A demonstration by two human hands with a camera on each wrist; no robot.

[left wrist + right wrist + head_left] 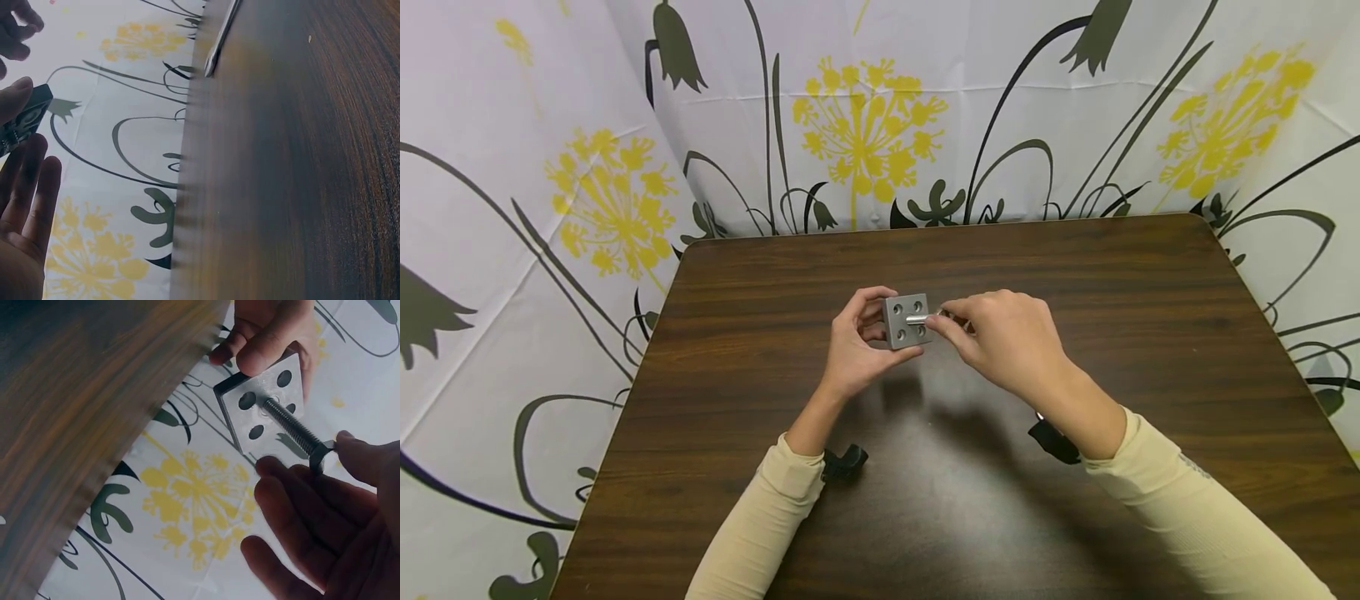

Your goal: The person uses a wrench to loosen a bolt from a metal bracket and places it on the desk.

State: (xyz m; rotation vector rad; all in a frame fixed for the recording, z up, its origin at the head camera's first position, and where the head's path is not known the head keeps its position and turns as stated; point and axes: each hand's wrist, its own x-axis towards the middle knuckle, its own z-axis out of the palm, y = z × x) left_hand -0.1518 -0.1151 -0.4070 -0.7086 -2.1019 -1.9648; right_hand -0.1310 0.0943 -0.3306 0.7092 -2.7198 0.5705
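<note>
My left hand (857, 354) holds a square grey metal plate (892, 332) by its edges, tilted above the table. Several round holes are set near its corners. A bolt (917, 319) stands out from the middle of the plate's face. In the right wrist view, the bolt's threaded shank (292, 426) meets the plate (265, 389) at its centre. My right hand (1011, 342) pinches the bolt's head between thumb and fingers. How deep the shank sits cannot be told. In the left wrist view, only part of the plate (34, 111) shows beside the left thumb.
Both hands are above a dark wood-grain table (760, 350). A white curtain with flower prints (1000, 100) hangs behind it. Black devices sit at the left wrist (845, 463) and the right wrist (1054, 442). The left wrist view shows a slim silvery shaft (222, 39), its kind unclear.
</note>
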